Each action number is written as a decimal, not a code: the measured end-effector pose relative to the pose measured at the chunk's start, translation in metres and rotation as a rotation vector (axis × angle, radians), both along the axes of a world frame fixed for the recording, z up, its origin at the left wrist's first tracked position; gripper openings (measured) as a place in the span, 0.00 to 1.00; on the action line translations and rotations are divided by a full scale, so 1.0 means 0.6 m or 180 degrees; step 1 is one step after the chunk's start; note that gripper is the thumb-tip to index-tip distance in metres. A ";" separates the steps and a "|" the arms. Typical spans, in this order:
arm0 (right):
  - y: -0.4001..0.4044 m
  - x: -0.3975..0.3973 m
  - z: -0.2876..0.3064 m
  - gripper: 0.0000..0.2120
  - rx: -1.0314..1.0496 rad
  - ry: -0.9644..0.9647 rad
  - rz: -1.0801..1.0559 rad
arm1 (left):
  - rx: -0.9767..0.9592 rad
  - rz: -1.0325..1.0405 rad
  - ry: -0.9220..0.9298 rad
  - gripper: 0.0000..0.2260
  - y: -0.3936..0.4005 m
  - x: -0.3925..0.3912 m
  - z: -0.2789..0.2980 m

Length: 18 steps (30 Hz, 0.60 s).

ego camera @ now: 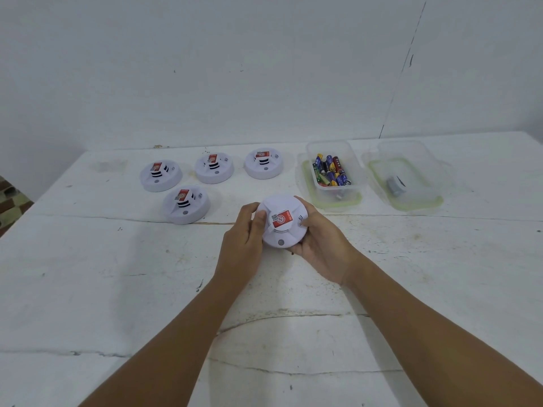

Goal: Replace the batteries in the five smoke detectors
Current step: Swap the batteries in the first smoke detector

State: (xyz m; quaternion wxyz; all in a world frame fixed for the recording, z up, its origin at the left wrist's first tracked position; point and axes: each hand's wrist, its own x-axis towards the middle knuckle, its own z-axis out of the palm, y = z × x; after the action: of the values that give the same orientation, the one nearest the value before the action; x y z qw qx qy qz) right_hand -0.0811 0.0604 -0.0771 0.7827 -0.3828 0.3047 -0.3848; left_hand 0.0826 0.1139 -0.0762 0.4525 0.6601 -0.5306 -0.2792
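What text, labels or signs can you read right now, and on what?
"S" in a white circle: red sticker on the smoke detector held in both hands.
Small code patch beside it: unreadable.
Stickers on the four detectors on the table: too blurred.
Battery labels in the clear container: too small.

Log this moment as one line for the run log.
both hands hold smoke detector | four detectors on table | batteries in left tub

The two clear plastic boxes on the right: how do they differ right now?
The nearer box holds a pile of colourful batteries; the far-right box holds only one small grey item, too blurred to identify. The nearer box sits closer to the held smoke detector. Both are clear, lidless, and rest on green-edged lids.
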 end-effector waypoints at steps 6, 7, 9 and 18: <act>0.006 0.001 0.006 0.17 0.0140 0.0041 -0.0212 | 0.0026 0.0028 0.0185 0.14 -0.004 0.003 0.001; 0.008 0.001 0.008 0.16 0.0157 0.0014 -0.0256 | 0.0027 0.0026 0.0246 0.14 -0.004 0.005 0.002; 0.013 0.003 0.014 0.15 0.0031 0.0034 -0.0334 | -0.0009 0.0053 0.0510 0.14 -0.005 0.007 0.006; 0.039 0.035 0.023 0.15 -0.2318 0.1156 -0.0771 | 0.1400 -0.0182 0.3699 0.34 -0.002 0.030 0.074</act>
State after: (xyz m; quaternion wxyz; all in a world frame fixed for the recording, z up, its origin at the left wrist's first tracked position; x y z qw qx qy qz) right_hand -0.0601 0.0836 -0.0630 0.4791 -0.6573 0.3246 -0.4827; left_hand 0.1007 0.1126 -0.0320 0.5131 0.4636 -0.1451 -0.7077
